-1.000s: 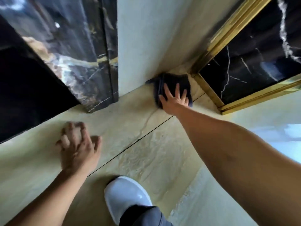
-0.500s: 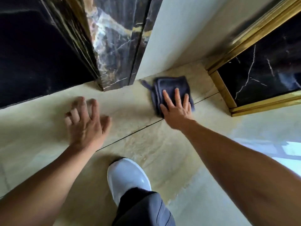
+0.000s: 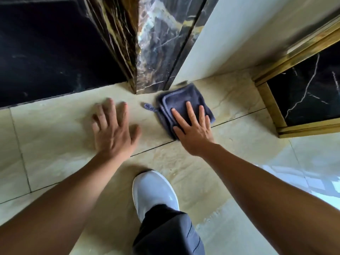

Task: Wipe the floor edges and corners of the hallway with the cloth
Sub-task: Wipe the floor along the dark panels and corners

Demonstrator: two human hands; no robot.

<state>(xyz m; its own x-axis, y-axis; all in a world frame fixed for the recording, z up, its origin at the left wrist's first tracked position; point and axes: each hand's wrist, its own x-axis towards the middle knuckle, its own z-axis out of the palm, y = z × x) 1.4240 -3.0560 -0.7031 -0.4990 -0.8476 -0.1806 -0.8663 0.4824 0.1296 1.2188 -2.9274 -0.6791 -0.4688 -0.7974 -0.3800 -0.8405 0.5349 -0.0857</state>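
A folded dark blue-grey cloth (image 3: 181,100) lies flat on the cream floor tiles (image 3: 235,100), close to the foot of the white wall (image 3: 211,43) and the dark marble pillar (image 3: 154,52). My right hand (image 3: 193,127) presses on the cloth's near half, palm down, fingers spread. A small loop tag sticks out at the cloth's left. My left hand (image 3: 114,129) rests flat on the bare tile to the left of the cloth, fingers apart, holding nothing.
A black marble panel (image 3: 46,48) borders the floor at the left. A gold-framed black marble panel (image 3: 309,96) stands at the right. My white shoe (image 3: 154,192) and dark trouser leg are planted on the tile below the hands. A bright reflection lies at far right.
My right hand has slid the cloth left along the wall's foot, away from the gold-framed corner toward the marble pillar. My left hand has shifted right and forward on the tile.
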